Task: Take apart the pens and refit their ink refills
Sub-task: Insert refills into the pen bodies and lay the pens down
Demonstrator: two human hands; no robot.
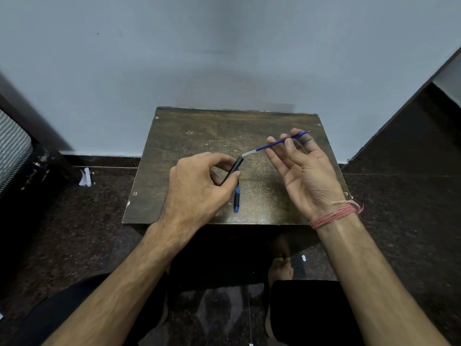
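Note:
My left hand (199, 186) grips a black pen barrel (233, 169) between thumb and fingers, its open end pointing up and to the right. My right hand (301, 168), palm up, pinches a blue ink refill (274, 143) between thumb and fingertips. The refill's pale rear end sits just outside the barrel's mouth and its tip points away to the right. Both are held above a small dark wooden table (199, 136). A blue and black pen part (236, 199) lies on the table just below my left hand.
The table stands against a pale blue wall. Dark speckled stone floor surrounds it, with scraps of white paper (85, 177) at the left. My knees and a bare foot (280, 269) show below the table's front edge.

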